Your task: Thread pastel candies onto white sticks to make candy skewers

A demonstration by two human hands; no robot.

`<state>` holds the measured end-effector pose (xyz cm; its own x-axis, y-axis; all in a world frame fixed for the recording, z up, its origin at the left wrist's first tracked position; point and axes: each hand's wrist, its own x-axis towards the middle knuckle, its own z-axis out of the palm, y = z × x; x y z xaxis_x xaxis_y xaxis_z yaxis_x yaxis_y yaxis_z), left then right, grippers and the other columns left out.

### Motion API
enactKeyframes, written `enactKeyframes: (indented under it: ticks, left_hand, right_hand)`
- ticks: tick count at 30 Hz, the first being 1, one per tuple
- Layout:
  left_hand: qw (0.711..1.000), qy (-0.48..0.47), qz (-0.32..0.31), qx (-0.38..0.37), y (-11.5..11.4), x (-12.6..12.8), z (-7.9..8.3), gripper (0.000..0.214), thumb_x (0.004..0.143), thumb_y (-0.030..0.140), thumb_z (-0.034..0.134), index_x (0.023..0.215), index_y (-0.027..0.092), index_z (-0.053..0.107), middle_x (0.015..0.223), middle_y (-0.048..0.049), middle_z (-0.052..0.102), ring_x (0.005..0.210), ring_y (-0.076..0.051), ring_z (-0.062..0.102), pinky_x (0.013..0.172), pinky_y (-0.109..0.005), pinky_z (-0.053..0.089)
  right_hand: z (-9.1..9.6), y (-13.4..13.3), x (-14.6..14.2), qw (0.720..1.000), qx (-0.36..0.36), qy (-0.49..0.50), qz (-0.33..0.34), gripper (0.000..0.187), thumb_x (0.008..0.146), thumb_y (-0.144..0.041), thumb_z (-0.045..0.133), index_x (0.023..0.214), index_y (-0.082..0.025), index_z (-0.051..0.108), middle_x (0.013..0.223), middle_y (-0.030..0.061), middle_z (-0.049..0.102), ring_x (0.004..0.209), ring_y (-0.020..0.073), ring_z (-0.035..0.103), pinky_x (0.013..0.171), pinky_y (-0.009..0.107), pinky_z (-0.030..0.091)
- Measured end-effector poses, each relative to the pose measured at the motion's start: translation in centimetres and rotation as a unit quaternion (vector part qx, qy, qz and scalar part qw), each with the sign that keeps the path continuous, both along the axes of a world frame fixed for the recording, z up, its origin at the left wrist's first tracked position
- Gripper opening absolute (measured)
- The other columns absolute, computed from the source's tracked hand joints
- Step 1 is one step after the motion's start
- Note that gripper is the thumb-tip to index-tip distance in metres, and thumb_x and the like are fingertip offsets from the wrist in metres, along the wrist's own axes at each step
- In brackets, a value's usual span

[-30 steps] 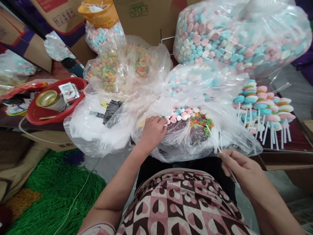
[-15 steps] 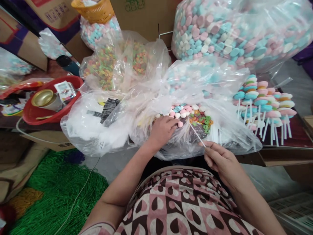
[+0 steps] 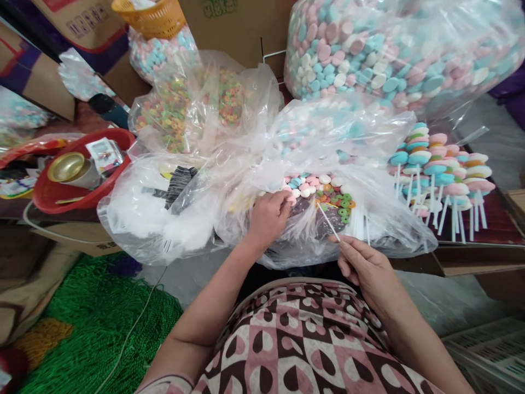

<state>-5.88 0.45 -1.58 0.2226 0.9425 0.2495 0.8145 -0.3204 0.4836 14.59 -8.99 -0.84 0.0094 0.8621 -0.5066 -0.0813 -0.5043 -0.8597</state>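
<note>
In my right hand [image 3: 361,265] a thin white stick [image 3: 328,221] is pinched near its lower end, its upper tip pointing away from me over the plastic. My left hand [image 3: 268,219] has its thumb and fingers closed on a pink marshmallow [image 3: 292,201], partly covered by the fingertips. Just beyond lies a row of pink, white and blue marshmallows [image 3: 305,191]. Right of these, beside the stick's tip, is a small heap of orange, red and green gummy rings [image 3: 344,203]. All of this rests on crumpled clear plastic [image 3: 394,232].
Finished marshmallow skewers [image 3: 447,169] stand grouped at the right. A big bag of marshmallows [image 3: 389,60] and a bag of gummy rings [image 3: 176,112] fill the back. At left are a red basin [image 3: 45,189] and a bag of white sticks [image 3: 135,213]. Green cord [image 3: 94,306] lies below.
My left hand's fingers have drawn together on the pink marshmallow, which moved slightly left and away from me. My right hand keeps hold of the stick. The view has shifted a little.
</note>
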Motion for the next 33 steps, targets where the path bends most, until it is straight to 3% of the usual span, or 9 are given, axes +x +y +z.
enactKeyframes:
  ticks: [5, 11, 16, 22, 28, 31, 33]
  left_hand:
    - [0.992, 0.123, -0.025, 0.008, 0.5, 0.9, 0.0, 0.020, 0.093, 0.025, 0.047, 0.102, 0.018, 0.062, 0.101, -0.0088, 0.067, 0.096, -0.024, 0.061, 0.083, -0.036, 0.042]
    - [0.995, 0.102, -0.012, -0.022, 0.8, 0.7, -0.5, 0.022, 0.096, 0.028, 0.043, 0.095, 0.018, 0.063, 0.093, -0.0073, 0.070, 0.094, -0.022, 0.063, 0.084, -0.035, 0.042]
    - [0.992, 0.114, 0.005, -0.057, 1.4, 0.5, -0.2, 0.023, 0.094, 0.032, 0.050, 0.106, 0.018, 0.063, 0.091, -0.0077, 0.070, 0.091, -0.023, 0.064, 0.080, -0.035, 0.043]
    - [0.987, 0.155, -0.032, -0.015, 0.5, 1.0, -0.5, 0.023, 0.093, 0.032, 0.049, 0.099, 0.019, 0.067, 0.099, -0.0089, 0.065, 0.096, -0.025, 0.060, 0.083, -0.037, 0.042]
    - [0.995, 0.097, -0.018, -0.013, 0.6, 1.0, -1.1, 0.017, 0.089, 0.021, 0.051, 0.088, 0.016, 0.067, 0.093, -0.0090, 0.066, 0.095, -0.024, 0.058, 0.085, -0.036, 0.043]
    - [0.998, -0.020, 0.009, -0.054, 0.5, 1.0, -0.5, 0.013, 0.086, 0.021, 0.054, 0.085, 0.016, 0.067, 0.084, -0.0051, 0.065, 0.085, -0.019, 0.058, 0.078, -0.031, 0.044]
    - [0.984, -0.138, 0.017, -0.111, 0.0, 1.1, 0.3, 0.014, 0.085, 0.027, 0.058, 0.087, 0.017, 0.067, 0.080, -0.0015, 0.065, 0.077, -0.015, 0.057, 0.072, -0.027, 0.044]
  right_hand:
    - [0.1, 0.0, 0.0, 1.000, 0.006, -0.013, 0.001, 0.036, 0.082, -0.050, 0.063, 0.103, -0.020, 0.066, 0.049, -0.0056, 0.045, 0.041, 0.0093, 0.029, 0.041, 0.023, 0.018]
    - [0.1, -0.2, -0.1, 1.000, 0.009, -0.028, -0.001, 0.037, 0.080, -0.052, 0.063, 0.100, -0.021, 0.067, 0.047, -0.0054, 0.045, 0.040, 0.0099, 0.030, 0.039, 0.023, 0.019]
    - [0.2, -0.2, -0.3, 0.999, 0.013, -0.035, 0.013, 0.037, 0.081, -0.051, 0.061, 0.101, -0.020, 0.067, 0.047, -0.0059, 0.045, 0.040, 0.0094, 0.029, 0.040, 0.023, 0.018]
    - [0.1, -0.3, -0.2, 1.000, 0.014, -0.018, 0.011, 0.036, 0.084, -0.048, 0.059, 0.104, -0.018, 0.065, 0.049, -0.0062, 0.046, 0.041, 0.0082, 0.029, 0.042, 0.022, 0.018]
    - [0.0, -0.5, -0.2, 0.999, 0.040, -0.003, 0.008, 0.029, 0.084, -0.043, 0.063, 0.099, -0.019, 0.063, 0.060, -0.0041, 0.054, 0.044, 0.0071, 0.035, 0.042, 0.021, 0.022]
    - [0.1, 0.2, -0.1, 0.997, 0.073, -0.007, 0.000, 0.027, 0.082, -0.044, 0.066, 0.096, -0.021, 0.062, 0.066, -0.0029, 0.057, 0.046, 0.0074, 0.037, 0.042, 0.022, 0.024]
    - [0.2, 1.1, -0.3, 0.995, 0.094, -0.025, -0.002, 0.029, 0.082, -0.046, 0.067, 0.096, -0.021, 0.063, 0.066, -0.0028, 0.057, 0.045, 0.0072, 0.034, 0.041, 0.022, 0.021]
